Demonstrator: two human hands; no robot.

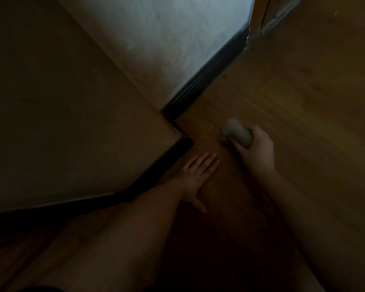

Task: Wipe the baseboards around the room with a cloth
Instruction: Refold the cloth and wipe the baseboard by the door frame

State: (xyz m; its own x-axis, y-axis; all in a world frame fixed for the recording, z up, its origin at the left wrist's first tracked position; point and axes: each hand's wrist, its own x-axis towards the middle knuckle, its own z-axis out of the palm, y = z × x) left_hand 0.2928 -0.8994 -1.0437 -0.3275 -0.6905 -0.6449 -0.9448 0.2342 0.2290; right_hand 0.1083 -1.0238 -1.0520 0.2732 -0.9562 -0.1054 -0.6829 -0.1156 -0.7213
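Both forearms reach in from bottom of frame. Left hand point(195, 175) flat on wood floor point(303, 114), fingers straight and spread, just beside dark baseboard point(156, 171). Right hand point(256, 148) fingers curled around bunched pale cloth point(237, 131), held at floor level near the baseboard's outer corner, not touching it.

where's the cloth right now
In the head view the cloth is bunched in the right hand, right of centre over the wooden floor, just short of the dark baseboard corner.

right hand point(255, 144) grips cloth point(237, 131) | left hand point(196, 175) flat on floor point(303, 102) | near baseboard point(207, 74)
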